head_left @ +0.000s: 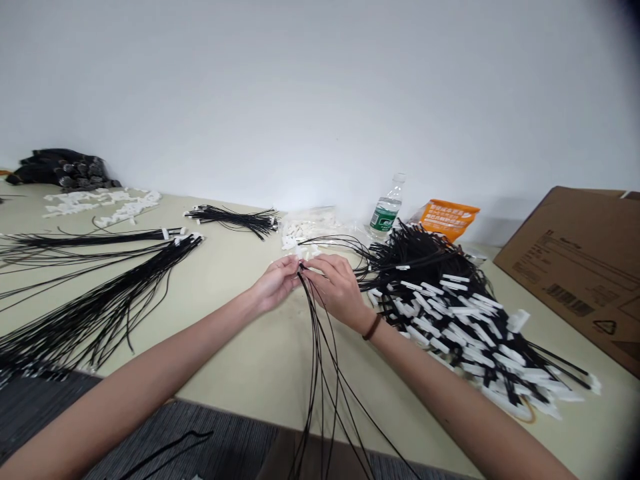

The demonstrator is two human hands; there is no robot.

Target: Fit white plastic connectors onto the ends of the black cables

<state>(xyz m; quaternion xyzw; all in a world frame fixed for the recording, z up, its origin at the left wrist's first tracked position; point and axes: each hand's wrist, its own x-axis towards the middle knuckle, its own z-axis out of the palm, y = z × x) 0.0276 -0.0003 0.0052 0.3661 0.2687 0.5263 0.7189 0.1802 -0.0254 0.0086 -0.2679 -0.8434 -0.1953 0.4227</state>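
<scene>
My left hand [278, 283] and my right hand [336, 287] meet over the middle of the table, fingers pinched together around one end of a bunch of thin black wires [315, 340]. From the fingertips the wires fan out and hang down past the table's front edge. Whatever small part sits between the fingertips is mostly hidden. Just beyond the hands lie white plastic connectors [300, 250] and a clear plastic bag [325, 223] with more white pieces. A brown band circles my right wrist.
At right rises a pile of black wires with white connectors [460, 320], beside a cardboard box [575, 267]. Behind it stand a water bottle [386, 212] and an orange packet [447, 219]. Black wire bundles [125, 293] spread across the left, with white pieces [127, 203] farther back.
</scene>
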